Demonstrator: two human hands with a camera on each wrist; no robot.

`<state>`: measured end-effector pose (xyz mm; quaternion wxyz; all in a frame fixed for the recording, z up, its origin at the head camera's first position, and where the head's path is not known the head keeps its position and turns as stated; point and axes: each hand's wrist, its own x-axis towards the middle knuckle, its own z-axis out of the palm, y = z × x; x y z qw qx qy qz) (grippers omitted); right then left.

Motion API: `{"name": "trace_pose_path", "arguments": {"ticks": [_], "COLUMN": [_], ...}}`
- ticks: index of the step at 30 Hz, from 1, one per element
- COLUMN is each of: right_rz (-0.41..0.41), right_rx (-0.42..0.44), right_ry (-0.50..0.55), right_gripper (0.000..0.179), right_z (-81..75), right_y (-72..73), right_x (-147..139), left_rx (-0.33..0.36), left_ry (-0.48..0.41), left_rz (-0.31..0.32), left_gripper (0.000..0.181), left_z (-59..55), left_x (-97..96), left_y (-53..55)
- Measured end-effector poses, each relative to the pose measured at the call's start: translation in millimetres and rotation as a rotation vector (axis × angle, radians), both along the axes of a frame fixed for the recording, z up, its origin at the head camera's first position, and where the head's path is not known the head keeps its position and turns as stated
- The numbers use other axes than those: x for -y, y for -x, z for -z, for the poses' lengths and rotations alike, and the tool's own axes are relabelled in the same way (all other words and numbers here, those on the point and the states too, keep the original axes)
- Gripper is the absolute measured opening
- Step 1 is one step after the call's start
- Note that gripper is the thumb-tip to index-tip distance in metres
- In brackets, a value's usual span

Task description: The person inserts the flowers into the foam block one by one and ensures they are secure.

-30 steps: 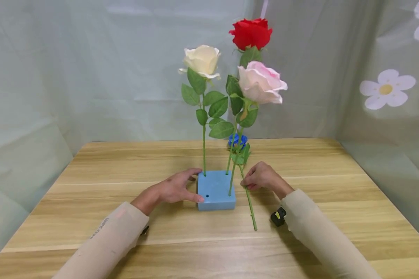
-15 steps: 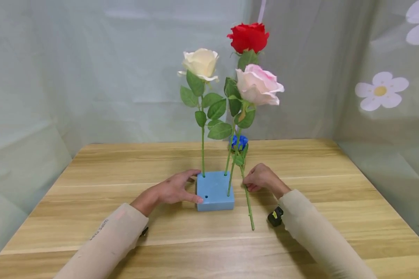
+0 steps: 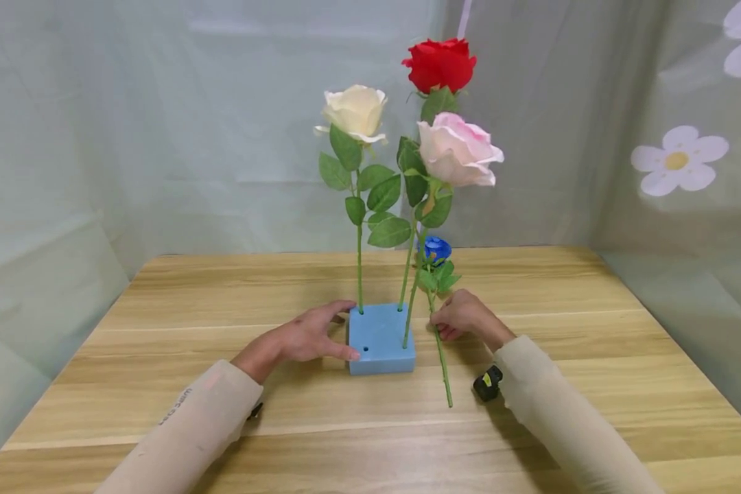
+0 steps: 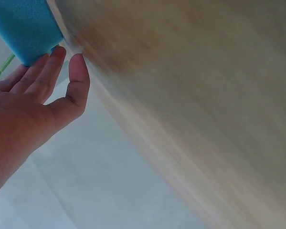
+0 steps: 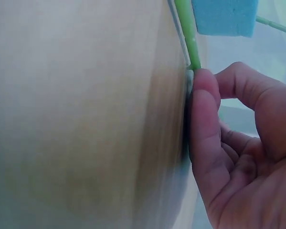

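Observation:
On the table sits a light blue block (image 3: 379, 329) with holes in its top, bearing three upright roses: a cream rose (image 3: 353, 113), a red rose (image 3: 440, 65) and a pink rose (image 3: 458, 151). A front left hole shows bare. My left hand (image 3: 305, 337) holds the block's left side, thumb at the front corner and fingers at the back corner. My right hand (image 3: 464, 315) pinches the green stem of a blue rose (image 3: 435, 249) right of the block. Thumb and forefinger meet on that stem (image 5: 194, 55) in the right wrist view.
The wooden table (image 3: 222, 288) ends at a pale curtain (image 3: 241, 123) behind. Another curtain side with printed white flowers (image 3: 679, 161) hangs on the right. Leaves of the standing roses reach over the block, and the pink rose's stem rises close to my right hand.
The blue rose's head has swung to the right and turned, its leaves now spreading rightward, while the right hand keeps its pinch. My left hand stays at the block.

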<state>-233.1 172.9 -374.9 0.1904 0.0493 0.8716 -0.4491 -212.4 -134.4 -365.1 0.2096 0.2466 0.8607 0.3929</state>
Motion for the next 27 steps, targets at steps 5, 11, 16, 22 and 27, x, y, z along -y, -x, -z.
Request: {"name": "trace_pose_path", "arguments": {"ticks": [5,11,16,22,27], "right_rz": [-0.019,-0.101,-0.148,-0.133,-0.088], "right_rx": [0.033,0.039,0.004,-0.062,-0.061], "right_ry": [0.126,0.213,0.267,0.269,0.339], "right_gripper": [0.015,0.020,0.017,0.018,0.019], "right_z": [-1.9,-6.1,-10.3,-11.0,-10.6], "right_y": [-0.4,-5.7,-10.0,-10.5,-11.6], "right_x": [-6,-10,-14,-18,-19], "left_rx": [-0.001,0.013,0.010,0.011,0.007], "left_ry": [0.004,0.022,0.020,0.015,0.015], "left_rz": [-0.001,-0.020,-0.017,-0.014,-0.008], "left_gripper": [0.097,0.098,0.099,0.099,0.098], "left_z": [-0.9,-2.3,-3.3,-2.7,-2.0], "left_x": [-0.7,-1.3,-1.0,-1.3,-1.4], "left_y": [0.5,0.0,-0.2,-0.5,0.0]}}
